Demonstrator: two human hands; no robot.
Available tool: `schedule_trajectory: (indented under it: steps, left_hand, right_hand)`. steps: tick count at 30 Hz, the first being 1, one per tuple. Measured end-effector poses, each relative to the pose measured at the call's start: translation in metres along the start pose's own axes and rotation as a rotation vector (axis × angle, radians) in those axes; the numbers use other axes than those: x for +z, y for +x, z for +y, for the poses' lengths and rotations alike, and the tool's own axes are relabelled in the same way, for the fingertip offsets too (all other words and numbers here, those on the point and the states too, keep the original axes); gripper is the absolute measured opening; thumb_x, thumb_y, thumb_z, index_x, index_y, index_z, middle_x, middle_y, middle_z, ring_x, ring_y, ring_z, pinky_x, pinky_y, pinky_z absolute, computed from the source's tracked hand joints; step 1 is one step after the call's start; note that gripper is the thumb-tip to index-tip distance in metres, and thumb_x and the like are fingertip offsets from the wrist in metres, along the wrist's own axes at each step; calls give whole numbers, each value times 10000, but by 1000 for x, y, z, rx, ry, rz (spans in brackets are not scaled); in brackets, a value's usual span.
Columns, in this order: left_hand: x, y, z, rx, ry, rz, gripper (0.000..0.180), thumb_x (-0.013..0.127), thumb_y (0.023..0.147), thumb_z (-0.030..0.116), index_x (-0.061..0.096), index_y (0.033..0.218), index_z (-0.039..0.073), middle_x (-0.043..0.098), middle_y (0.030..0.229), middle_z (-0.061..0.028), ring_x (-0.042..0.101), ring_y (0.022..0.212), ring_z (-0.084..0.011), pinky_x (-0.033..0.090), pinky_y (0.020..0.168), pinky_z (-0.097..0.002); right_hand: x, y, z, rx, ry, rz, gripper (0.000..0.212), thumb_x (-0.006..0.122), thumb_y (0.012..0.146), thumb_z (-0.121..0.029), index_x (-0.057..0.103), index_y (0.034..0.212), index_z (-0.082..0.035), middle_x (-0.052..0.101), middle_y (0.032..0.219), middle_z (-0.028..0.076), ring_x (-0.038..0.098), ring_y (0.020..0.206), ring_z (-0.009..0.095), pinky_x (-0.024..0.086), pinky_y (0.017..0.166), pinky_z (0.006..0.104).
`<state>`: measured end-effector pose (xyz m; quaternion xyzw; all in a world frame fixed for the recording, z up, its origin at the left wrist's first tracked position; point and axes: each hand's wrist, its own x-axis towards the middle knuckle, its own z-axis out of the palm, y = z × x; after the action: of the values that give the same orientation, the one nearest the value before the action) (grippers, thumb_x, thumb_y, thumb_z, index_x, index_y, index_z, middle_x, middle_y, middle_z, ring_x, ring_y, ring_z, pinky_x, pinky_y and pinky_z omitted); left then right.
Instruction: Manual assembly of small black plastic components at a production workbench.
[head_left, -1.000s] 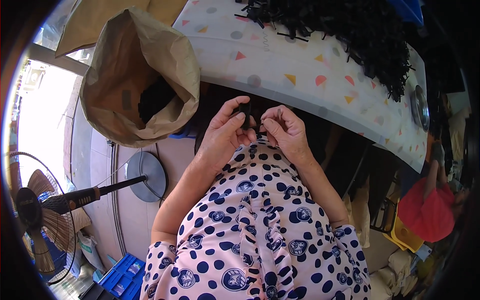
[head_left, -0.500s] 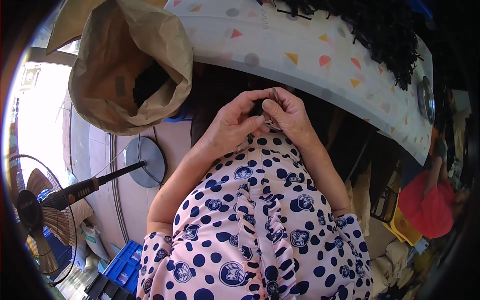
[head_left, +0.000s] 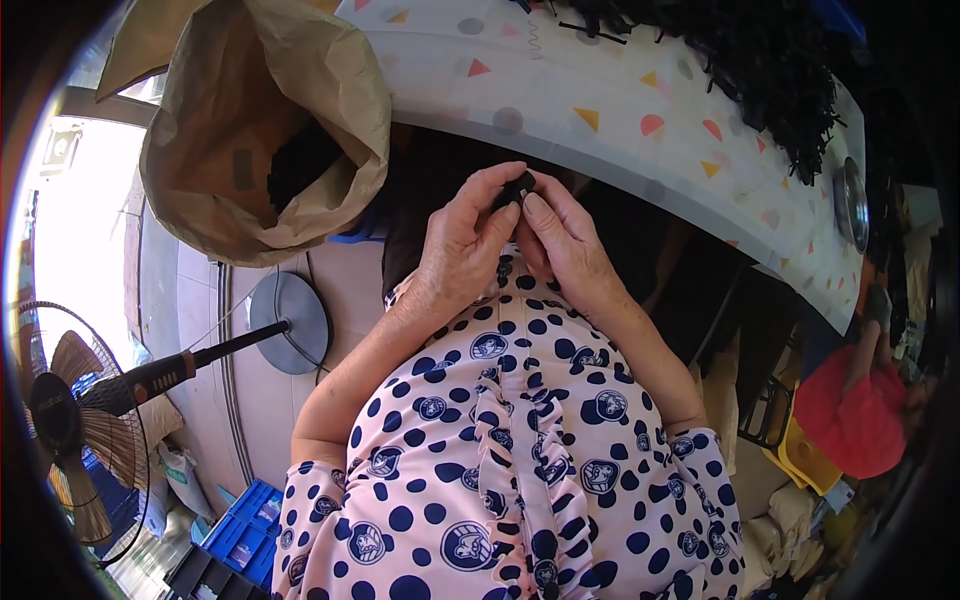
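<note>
At left stands a black fan with brown blades (head_left: 58, 412); near left, a blue plastic crate (head_left: 260, 562); at right, a person in a red top (head_left: 850, 418).

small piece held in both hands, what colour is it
The small piece looks mostly black where it shows, best in the head view.

- Left hand (head_left: 463, 238), right hand (head_left: 572, 240): two
- One held black piece (head_left: 514, 189)
- One open paper bag (head_left: 205, 190)
- One fan (head_left: 115, 396)
- One table (head_left: 550, 100)
- One heap of black strips (head_left: 765, 85), too many to count singly
- One metal dish (head_left: 849, 208)
- At least one blue crate (head_left: 242, 535)
- One black crate (head_left: 205, 574)
- One co-worker (head_left: 850, 420)
</note>
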<state>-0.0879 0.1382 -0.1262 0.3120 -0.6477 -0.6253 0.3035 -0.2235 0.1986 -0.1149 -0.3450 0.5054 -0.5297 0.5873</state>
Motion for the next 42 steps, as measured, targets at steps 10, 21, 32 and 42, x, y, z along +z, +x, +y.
schedule_trajectory:
  steps: [10,21,32,42]
  left_hand:
    - [7,-1,12,110,256,133,326,518,883,-35,556,1194,55,648,970,-136,638,781,-189,501,690,-261]
    - [-47,17,23,270,507,397,321,546,847,-41,580,1156,38,635,1042,-163,648,873,-302,502,768,-301]
    - [-102,26,28,204,264,465,530,627,856,54,411,1340,45,496,1257,-126,570,1005,-170,497,816,-277]
    - [-25,41,14,-250,-584,-148,604,652,874,111,352,1391,25,573,1173,-149,653,894,-185,526,711,-226]
  right_hand:
    - [3,3,2,52,64,30,268,406,1018,-245,472,1230,-95,392,606,-66,325,464,27,276,416,177]
    - [-48,83,-31,-230,-641,-117,287,525,966,-235,501,1223,-111,428,575,-62,383,475,31,294,420,213]
    - [-139,147,-51,-399,-1567,517,197,541,890,-181,575,1052,-73,615,726,156,625,681,290,473,620,381]
    - [-35,23,-3,-394,-594,57,59,543,929,-40,552,978,-7,590,801,9,500,733,60,431,686,215]
